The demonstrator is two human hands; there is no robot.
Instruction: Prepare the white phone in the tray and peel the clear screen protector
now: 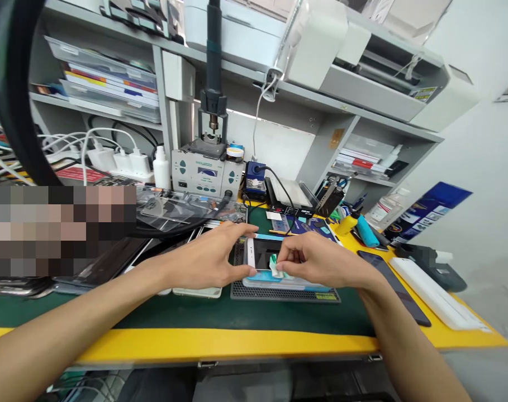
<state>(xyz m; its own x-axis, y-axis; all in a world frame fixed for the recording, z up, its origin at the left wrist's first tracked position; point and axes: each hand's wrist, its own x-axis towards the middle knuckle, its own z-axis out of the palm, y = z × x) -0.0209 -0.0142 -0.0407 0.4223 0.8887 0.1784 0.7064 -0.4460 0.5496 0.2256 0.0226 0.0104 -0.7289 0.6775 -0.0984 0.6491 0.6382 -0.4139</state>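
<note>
A white phone [257,255] lies screen up on a black perforated mat [279,292] in the middle of the green bench mat. My left hand [209,258] rests against the phone's left edge, fingers stretched over its top corner and thumb at its near corner. My right hand [316,259] is pinched on a small folded green-and-white wipe [275,266] pressed at the phone's lower right edge.
A grey hot-air station [205,170] and a small blue box [254,181] stand at the back. A dark phone [394,285] and a white bar [433,293] lie right. Several phones and plastic sleeves [170,209] lie left. The yellow bench edge [220,343] runs in front.
</note>
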